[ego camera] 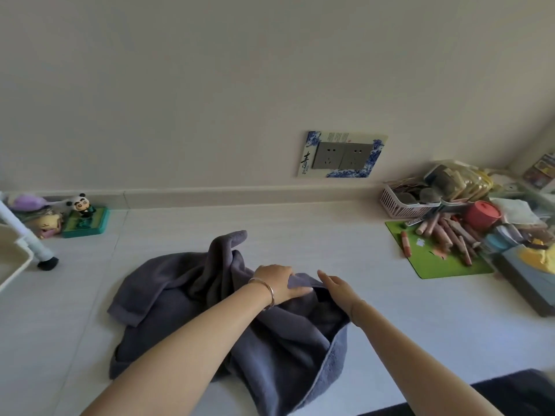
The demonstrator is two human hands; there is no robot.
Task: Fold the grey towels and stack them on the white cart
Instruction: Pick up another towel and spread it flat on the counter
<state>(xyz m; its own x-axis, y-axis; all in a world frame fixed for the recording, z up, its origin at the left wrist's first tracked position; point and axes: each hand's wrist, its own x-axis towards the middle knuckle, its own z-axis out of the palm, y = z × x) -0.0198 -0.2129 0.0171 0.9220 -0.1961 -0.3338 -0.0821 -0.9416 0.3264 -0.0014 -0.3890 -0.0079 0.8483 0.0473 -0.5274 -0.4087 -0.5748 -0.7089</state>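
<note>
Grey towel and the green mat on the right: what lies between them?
Nothing: the head view shows only bare pale floor between the crumpled grey towel and the green mat.

Bare floor rings the towel (clutter right, cart left).

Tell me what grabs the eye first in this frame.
The crumpled grey towel heaped on the pale floor at centre, with both hands on its upper edge: the left hand grips a fold, the right hand lies open beside it. Next, the blue-and-white socket plate on the wall behind, and the clutter of crayons on a green mat at right.
</note>
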